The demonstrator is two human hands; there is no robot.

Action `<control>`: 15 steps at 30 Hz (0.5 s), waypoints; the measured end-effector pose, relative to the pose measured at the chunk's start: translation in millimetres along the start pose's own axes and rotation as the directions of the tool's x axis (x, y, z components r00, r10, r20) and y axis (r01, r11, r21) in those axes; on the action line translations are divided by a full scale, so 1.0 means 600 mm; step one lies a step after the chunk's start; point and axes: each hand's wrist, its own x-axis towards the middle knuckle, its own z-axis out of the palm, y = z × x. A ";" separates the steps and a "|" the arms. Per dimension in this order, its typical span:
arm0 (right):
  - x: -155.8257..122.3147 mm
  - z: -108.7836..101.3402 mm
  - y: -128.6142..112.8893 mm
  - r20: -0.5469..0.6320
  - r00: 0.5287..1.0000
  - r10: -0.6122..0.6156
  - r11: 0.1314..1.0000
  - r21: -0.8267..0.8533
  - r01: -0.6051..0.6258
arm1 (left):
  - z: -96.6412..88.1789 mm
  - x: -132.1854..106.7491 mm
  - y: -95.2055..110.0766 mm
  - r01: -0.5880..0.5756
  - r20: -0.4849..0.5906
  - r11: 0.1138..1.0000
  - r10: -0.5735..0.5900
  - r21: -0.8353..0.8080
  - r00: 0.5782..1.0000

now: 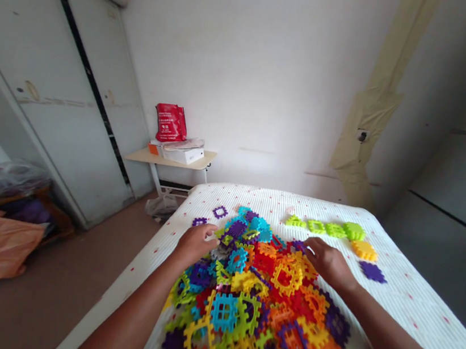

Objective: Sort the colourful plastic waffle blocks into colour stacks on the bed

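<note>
A big heap of plastic interlocking tiles in blue, green, yellow, orange, red and purple lies between my hands. At its left edge my left hand has thumb and fingers apart, with nothing seen between them. My right hand is at the heap's right side, fingers bent and spread, fingertips close to a purple tile; whether they touch it I cannot tell. Two purple square frames lie beyond my left hand. Past my right hand is a row of green tiles, with a yellow tile stack and a purple tile nearby.
The tiles lie on a bed-like surface with a white spotted cover. Behind it to the left, a small table holds a red bag and a white box. A cabinet stands at left, and a wall socket is at right.
</note>
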 end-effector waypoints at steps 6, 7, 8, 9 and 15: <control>-0.082 0.007 0.021 -0.008 0.999 0.034 0.992 0.123 -0.033 | 0.063 0.058 0.021 0.008 0.041 1.000 -0.008 0.014 0.999; -0.085 0.008 0.025 -0.019 0.999 0.046 0.990 0.133 -0.043 | 0.072 0.063 0.024 0.016 0.038 1.000 -0.016 0.012 0.999; -0.087 0.009 0.029 -0.036 0.997 0.061 0.988 0.144 -0.055 | 0.079 0.068 0.026 0.025 0.033 1.000 -0.025 0.006 0.999; -0.086 0.011 0.032 -0.056 0.996 0.075 0.986 0.155 -0.066 | 0.084 0.071 0.027 0.035 0.026 0.999 -0.034 -0.006 0.999; -0.078 0.020 0.039 -0.083 0.988 0.133 0.977 0.181 -0.116 | 0.080 0.075 0.019 0.083 0.006 0.978 -0.084 -0.193 0.996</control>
